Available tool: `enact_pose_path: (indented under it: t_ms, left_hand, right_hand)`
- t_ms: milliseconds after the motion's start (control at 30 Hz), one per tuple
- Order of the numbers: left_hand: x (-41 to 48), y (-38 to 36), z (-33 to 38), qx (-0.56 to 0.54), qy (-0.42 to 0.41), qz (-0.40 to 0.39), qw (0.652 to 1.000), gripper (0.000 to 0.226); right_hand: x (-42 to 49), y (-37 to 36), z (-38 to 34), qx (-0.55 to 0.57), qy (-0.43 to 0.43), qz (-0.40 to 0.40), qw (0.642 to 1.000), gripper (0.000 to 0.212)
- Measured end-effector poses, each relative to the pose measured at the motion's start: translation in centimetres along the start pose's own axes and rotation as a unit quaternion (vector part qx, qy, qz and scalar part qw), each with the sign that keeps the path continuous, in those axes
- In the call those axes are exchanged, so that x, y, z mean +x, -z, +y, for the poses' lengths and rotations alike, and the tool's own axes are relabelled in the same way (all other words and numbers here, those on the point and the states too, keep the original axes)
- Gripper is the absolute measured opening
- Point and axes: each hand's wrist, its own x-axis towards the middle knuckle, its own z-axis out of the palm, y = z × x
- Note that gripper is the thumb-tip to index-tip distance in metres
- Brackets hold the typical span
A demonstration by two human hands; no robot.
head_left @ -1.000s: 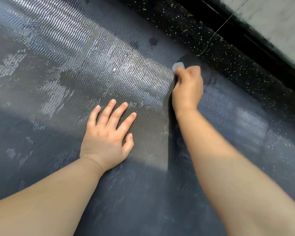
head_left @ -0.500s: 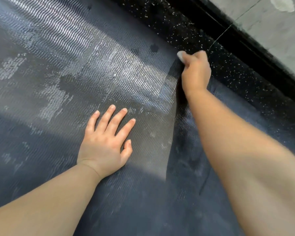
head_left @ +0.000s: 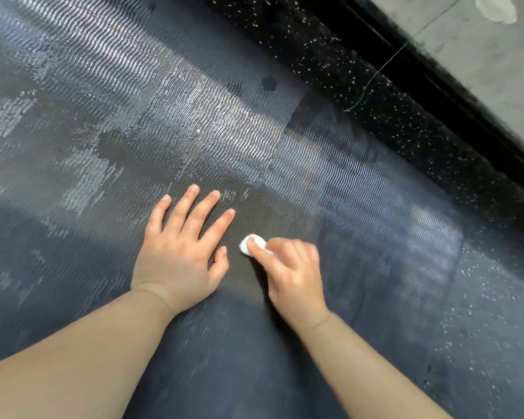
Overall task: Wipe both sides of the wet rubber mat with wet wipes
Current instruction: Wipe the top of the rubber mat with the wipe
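Note:
A dark rubber mat [head_left: 109, 95] with a wavy ribbed surface fills most of the head view; wet patches on it shine. My left hand [head_left: 180, 251] lies flat on the mat with fingers spread and straight. Just to its right, my right hand [head_left: 288, 267] grips a small wadded white wet wipe [head_left: 250, 244] and presses it onto the mat. The wipe pokes out past the fingertips; the right hand is blurred.
A black speckled floor [head_left: 384, 110] borders the mat's far edge and right end. Beyond it run a black strip [head_left: 454, 95] and a grey tiled surface [head_left: 481, 55] at the top right. A thin thread [head_left: 372, 80] lies across the speckled floor.
My right hand has swept the wipe back from the mat's far edge to a spot close beside my left thumb. My left hand has stayed flat in place.

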Motion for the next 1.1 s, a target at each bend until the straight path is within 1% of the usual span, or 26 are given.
enact_pose_path:
  t_ms: [67, 100, 133, 167, 233, 267, 300, 367, 433, 533, 600, 700, 767, 833, 900, 967, 1033, 1100]
  left_hand:
    - [0.0, -0.1, -0.1, 0.006, -0.003, -0.002, 1.0, 0.049]
    - [-0.1, -0.1, -0.1, 0.008, -0.004, -0.003, 1.0, 0.049]
    - [-0.1, -0.2, -0.1, 0.01, -0.004, -0.004, 1.0, 0.048]
    - [-0.1, -0.2, -0.1, 0.011, -0.004, -0.004, 1.0, 0.048]
    - [-0.1, -0.2, -0.1, 0.014, -0.005, -0.002, 1.0, 0.048]
    - [-0.1, -0.2, -0.1, 0.016, -0.006, -0.001, 1.0, 0.048]
    - [-0.1, -0.2, -0.1, 0.018, -0.007, 0.0, 1.0, 0.048]
    - [-0.1, -0.2, -0.1, 0.018, -0.006, 0.001, 1.0, 0.048]
    - [-0.1, -0.1, 0.0, 0.017, -0.005, 0.003, 1.0, 0.049]
    - [0.0, -0.1, 0.1, 0.013, -0.004, 0.005, 1.0, 0.049]
    - [0.0, 0.0, 0.1, 0.012, -0.002, 0.005, 1.0, 0.049]
    - [0.0, 0.0, 0.1, 0.01, -0.001, 0.005, 1.0, 0.048]
    - [-0.1, -0.1, 0.0, 0.008, -0.003, 0.006, 1.0, 0.048]
    - [-0.1, -0.1, 0.0, 0.008, -0.004, 0.008, 1.0, 0.048]
    - [-0.2, -0.2, -0.1, 0.01, -0.004, 0.01, 1.0, 0.048]
    - [-0.2, -0.2, -0.1, 0.014, -0.006, 0.011, 1.0, 0.048]
    - [-0.3, -0.2, -0.1, 0.017, -0.007, 0.014, 1.0, 0.048]
    - [-0.3, -0.3, 0.0, 0.016, -0.007, 0.016, 1.0, 0.048]
  right_hand:
    - [2.8, 0.5, 2.7, -0.006, 0.054, 0.006, 0.999, 0.025]
    - [4.8, 0.6, 4.4, -0.02, 0.049, 0.022, 0.998, 0.022]
    - [7.1, 0.7, 6.1, -0.034, 0.008, 0.048, 0.998, 0.02]
    - [9.5, 0.8, 7.9, -0.051, -0.056, 0.082, 0.994, 0.018]
    - [13.5, 0.9, 10.9, -0.068, -0.202, 0.115, 0.97, 0.02]
    - [14.8, 0.7, 12.0, -0.072, -0.249, 0.121, 0.958, 0.023]
    - [15.7, 0.7, 12.7, -0.066, -0.28, 0.126, 0.949, 0.025]
    - [16.2, 0.5, 12.1, -0.04, -0.308, 0.142, 0.94, 0.021]
    - [14.6, 0.1, 9.9, -0.035, -0.294, 0.135, 0.945, 0.022]
    - [8.2, -0.3, 4.6, -0.04, -0.203, 0.132, 0.969, 0.026]
    - [2.4, -0.4, 0.4, -0.029, -0.162, 0.094, 0.982, 0.029]
    - [-5.1, -0.2, -4.4, 0.01, -0.132, 0.021, 0.991, 0.028]
    - [-6.8, 0.1, -4.7, 0.023, -0.093, -0.002, 0.995, 0.028]
    - [-5.0, 0.6, -3.0, 0.007, -0.065, -0.002, 0.998, 0.028]
    - [-1.3, 0.8, -0.1, -0.02, -0.082, 0.037, 0.996, 0.029]
    - [3.2, 0.5, 3.1, -0.032, -0.157, 0.084, 0.983, 0.027]
    - [7.2, 0.2, 5.8, -0.028, -0.254, 0.111, 0.96, 0.025]
    - [9.4, -0.1, 6.9, -0.02, -0.301, 0.132, 0.944, 0.025]
